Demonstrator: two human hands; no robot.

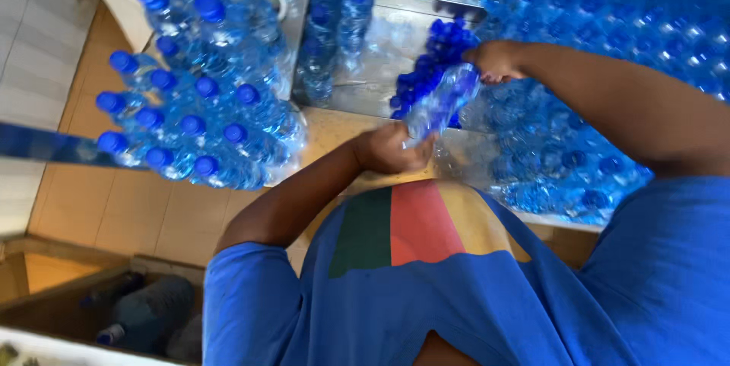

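A clear plastic water bottle [443,100] is held tilted between both hands over a metal table [380,69]. My left hand [389,149] grips its lower end, close to my chest. My right hand [496,60] is closed around its upper end, at the neck; whether a cap is on is hidden by the fingers. A heap of loose blue caps [428,62] lies on the metal surface right behind the bottle, touching my right hand's side.
A shrink-wrapped pack of blue-capped bottles [190,119] stands at the left over a tiled floor [114,206]. Several more bottles [601,46] crowd the right and back. A wooden box [68,313] with dark items sits lower left.
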